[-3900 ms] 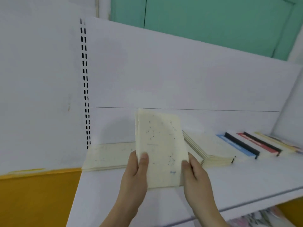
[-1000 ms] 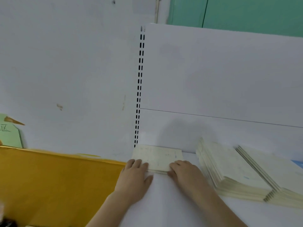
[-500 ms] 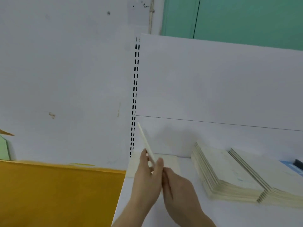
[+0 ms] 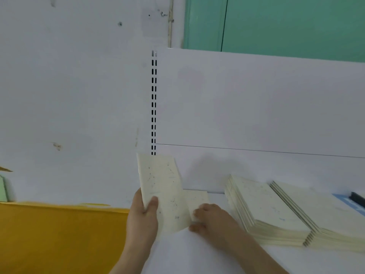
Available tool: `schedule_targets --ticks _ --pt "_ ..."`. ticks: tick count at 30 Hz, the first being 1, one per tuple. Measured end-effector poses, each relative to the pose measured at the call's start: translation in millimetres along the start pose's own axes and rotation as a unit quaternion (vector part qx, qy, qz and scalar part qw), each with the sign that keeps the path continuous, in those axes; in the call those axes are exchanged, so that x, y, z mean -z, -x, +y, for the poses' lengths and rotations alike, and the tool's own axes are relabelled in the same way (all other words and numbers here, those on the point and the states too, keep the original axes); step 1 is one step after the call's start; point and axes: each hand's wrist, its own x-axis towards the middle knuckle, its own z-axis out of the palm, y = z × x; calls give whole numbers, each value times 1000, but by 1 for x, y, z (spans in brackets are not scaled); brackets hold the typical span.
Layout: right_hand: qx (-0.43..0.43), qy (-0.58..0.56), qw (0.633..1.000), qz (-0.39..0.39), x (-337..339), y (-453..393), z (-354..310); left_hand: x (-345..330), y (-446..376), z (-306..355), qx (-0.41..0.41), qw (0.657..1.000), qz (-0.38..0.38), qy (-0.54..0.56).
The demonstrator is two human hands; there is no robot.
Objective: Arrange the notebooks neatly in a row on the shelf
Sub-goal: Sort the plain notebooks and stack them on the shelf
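Notebook (image 4: 162, 190) upright in left hand (image 4: 142, 220)

shelf (image 4: 197, 254): raised notebook (image 4: 164, 192) left | flat pile (image 4: 197, 196) seemingly behind | two stacks (image 4: 276, 212) right

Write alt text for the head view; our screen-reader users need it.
A person's left hand holds a cream notebook upright at the left end of a white shelf, while the right hand rests on a low pile beneath it. Two taller cream stacks lie to the right.
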Motion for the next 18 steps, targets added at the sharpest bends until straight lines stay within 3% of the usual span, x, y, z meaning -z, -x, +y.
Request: schedule_targets --ticks 4,8,11,15,18 --pt "52 128 990 38 1 -8 3 14 -2 7 5 1000 15 10" --pt "78 176 977 93 -8 -12 3 32 -7 14 -4 999 42 11" --pt "33 141 982 118 -5 -18 5 43 -6 15 -8 999 48 2" --pt "-64 46 973 218 16 -15 1 49 -4 13 -10 999 46 -13" --pt "-86 -25 950 298 33 0 -14 45 0 14 -10 1000 25 -2"
